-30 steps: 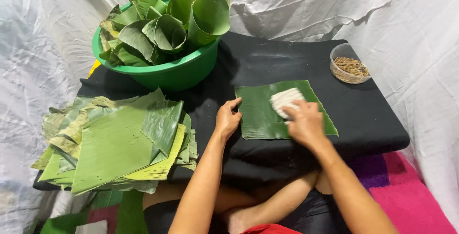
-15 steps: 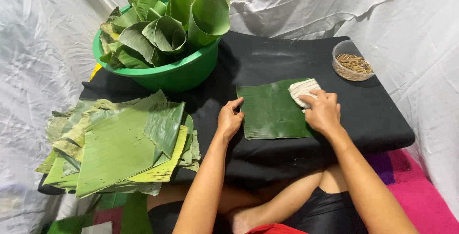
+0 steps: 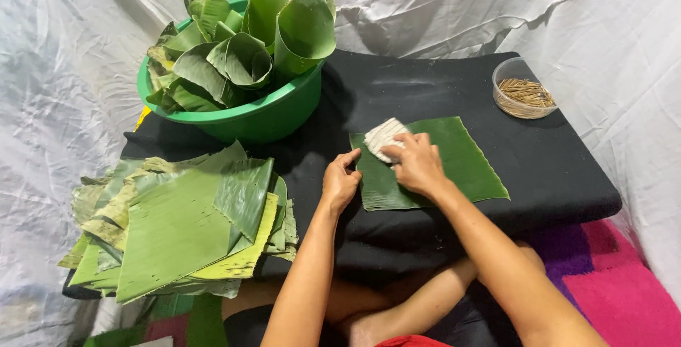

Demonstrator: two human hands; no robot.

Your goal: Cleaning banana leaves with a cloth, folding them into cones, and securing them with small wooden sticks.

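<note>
The leaf (image 3: pixel 433 162) lies flat on the black table (image 3: pixel 553 169), in front of the bowl (image 3: pixel 248 116). The right hand (image 3: pixel 418 166) rests on the leaf's left half, fingers curled over a white cloth (image 3: pixel 383 138) and pressing it against the leaf. The left hand (image 3: pixel 340 184) sits at the leaf's left edge, fingertips pinching or pinning that edge; which of the two cannot be told. The bowl, behind and left of the leaf, holds rolled leaves. A leaf stack (image 3: pixel 177 226) lies left of the leaf. A clear cup (image 3: pixel 523 89) of sticks stands behind the leaf's right corner.
</note>
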